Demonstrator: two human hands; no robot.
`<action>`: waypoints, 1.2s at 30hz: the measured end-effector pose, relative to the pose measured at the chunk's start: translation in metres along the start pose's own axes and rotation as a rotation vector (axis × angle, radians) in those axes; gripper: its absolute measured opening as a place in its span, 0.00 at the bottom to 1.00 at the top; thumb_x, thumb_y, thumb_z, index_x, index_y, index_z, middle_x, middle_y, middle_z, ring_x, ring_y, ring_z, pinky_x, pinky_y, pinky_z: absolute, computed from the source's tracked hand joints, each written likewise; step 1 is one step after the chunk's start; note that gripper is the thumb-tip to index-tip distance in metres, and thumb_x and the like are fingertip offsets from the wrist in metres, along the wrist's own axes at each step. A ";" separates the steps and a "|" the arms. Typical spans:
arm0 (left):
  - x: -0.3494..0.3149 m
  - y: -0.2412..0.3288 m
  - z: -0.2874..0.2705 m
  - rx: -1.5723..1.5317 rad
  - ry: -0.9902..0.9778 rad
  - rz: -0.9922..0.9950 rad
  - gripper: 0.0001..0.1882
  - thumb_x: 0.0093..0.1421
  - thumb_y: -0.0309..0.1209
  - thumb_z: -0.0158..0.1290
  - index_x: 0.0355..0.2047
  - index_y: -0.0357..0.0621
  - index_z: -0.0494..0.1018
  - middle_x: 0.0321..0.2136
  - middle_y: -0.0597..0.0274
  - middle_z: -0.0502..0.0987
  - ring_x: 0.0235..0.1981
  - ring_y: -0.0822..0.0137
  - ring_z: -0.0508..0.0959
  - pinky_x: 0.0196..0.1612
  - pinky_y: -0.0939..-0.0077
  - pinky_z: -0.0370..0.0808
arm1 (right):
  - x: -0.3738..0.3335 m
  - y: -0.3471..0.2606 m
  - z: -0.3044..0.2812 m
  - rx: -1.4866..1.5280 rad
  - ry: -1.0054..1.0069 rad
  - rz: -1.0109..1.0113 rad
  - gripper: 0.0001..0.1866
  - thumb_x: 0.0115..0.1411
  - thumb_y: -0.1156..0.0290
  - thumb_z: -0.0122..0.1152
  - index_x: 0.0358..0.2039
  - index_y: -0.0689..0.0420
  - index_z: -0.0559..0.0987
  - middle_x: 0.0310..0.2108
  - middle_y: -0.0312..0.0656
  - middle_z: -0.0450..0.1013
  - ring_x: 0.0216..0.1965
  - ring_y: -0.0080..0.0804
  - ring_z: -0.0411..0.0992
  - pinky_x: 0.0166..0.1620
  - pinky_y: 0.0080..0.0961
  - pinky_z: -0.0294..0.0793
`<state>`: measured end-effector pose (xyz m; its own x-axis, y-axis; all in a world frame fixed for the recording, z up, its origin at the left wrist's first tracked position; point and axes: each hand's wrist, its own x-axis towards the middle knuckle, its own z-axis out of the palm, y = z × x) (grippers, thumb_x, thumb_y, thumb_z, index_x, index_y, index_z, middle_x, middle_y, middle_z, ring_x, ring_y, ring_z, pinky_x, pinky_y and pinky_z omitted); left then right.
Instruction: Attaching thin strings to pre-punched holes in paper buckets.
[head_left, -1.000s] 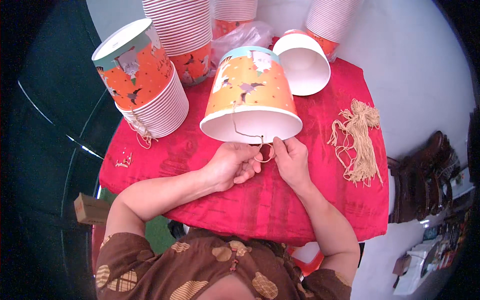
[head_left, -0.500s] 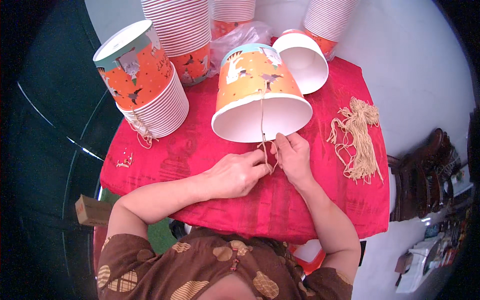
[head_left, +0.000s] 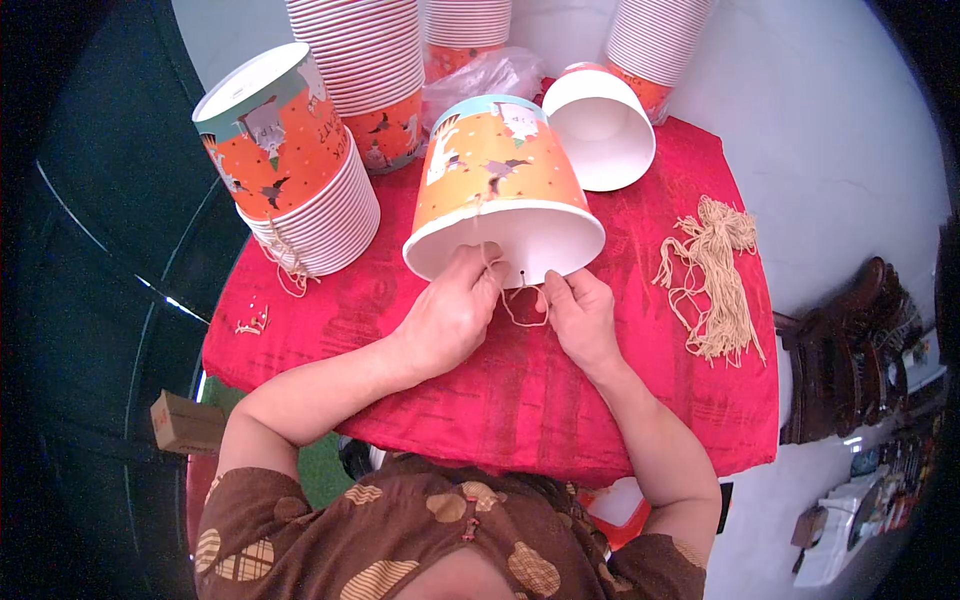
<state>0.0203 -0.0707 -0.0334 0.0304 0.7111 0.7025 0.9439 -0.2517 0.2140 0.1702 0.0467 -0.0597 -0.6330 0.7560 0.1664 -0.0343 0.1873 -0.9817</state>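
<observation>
An orange paper bucket (head_left: pixel 500 165) with a white rim and printed cartoon figures is tilted on the table, its mouth toward me. A small dark hole shows near the rim's front edge. Thin tan twine (head_left: pixel 527 325) runs across the mouth from the far side and makes a loose loop below the rim. My left hand (head_left: pixel 452 312) is closed in front of the mouth, pinching the twine. My right hand (head_left: pixel 582 318) is closed at the rim's lower right, thumb against its edge; the loop passes by its fingertips, which are partly hidden.
A bundle of tan twine (head_left: pixel 722 280) lies at the right. At the left stands a stack of upturned buckets (head_left: pixel 275 160) with twine hanging. Behind are taller stacks (head_left: pixel 355 60), a plastic bag (head_left: pixel 485 75) and another bucket on its side (head_left: pixel 602 130). A red cloth (head_left: pixel 320 345) covers the table.
The bucket has shifted left and turned slightly. My left hand has moved up and left to the mouth with the twine, baring the hole and loop. My right hand stays near the rim.
</observation>
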 end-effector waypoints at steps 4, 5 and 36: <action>-0.001 0.004 -0.004 -0.002 -0.053 -0.098 0.15 0.50 0.16 0.51 0.41 0.32 0.69 0.41 0.41 0.71 0.39 0.43 0.76 0.39 0.57 0.78 | -0.002 -0.004 0.001 -0.057 -0.025 -0.061 0.09 0.65 0.74 0.51 0.29 0.64 0.75 0.19 0.35 0.70 0.21 0.20 0.67 0.26 0.22 0.67; -0.001 0.005 -0.004 -0.024 -0.081 -0.156 0.13 0.52 0.17 0.51 0.40 0.32 0.69 0.40 0.42 0.72 0.37 0.43 0.77 0.39 0.57 0.78 | -0.002 -0.003 0.001 -0.066 -0.031 -0.074 0.09 0.65 0.74 0.51 0.28 0.64 0.75 0.18 0.35 0.70 0.21 0.20 0.67 0.25 0.23 0.67; -0.014 -0.006 0.014 -0.289 -0.279 -0.315 0.05 0.54 0.20 0.50 0.33 0.34 0.70 0.33 0.44 0.73 0.33 0.43 0.76 0.37 0.56 0.74 | -0.003 -0.010 -0.001 -0.251 -0.302 0.211 0.11 0.57 0.70 0.56 0.29 0.66 0.81 0.17 0.42 0.75 0.20 0.24 0.73 0.25 0.24 0.72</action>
<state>0.0184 -0.0704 -0.0541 -0.1174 0.9201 0.3736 0.7931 -0.1395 0.5928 0.1737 0.0431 -0.0499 -0.8049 0.5837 -0.1068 0.2856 0.2232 -0.9320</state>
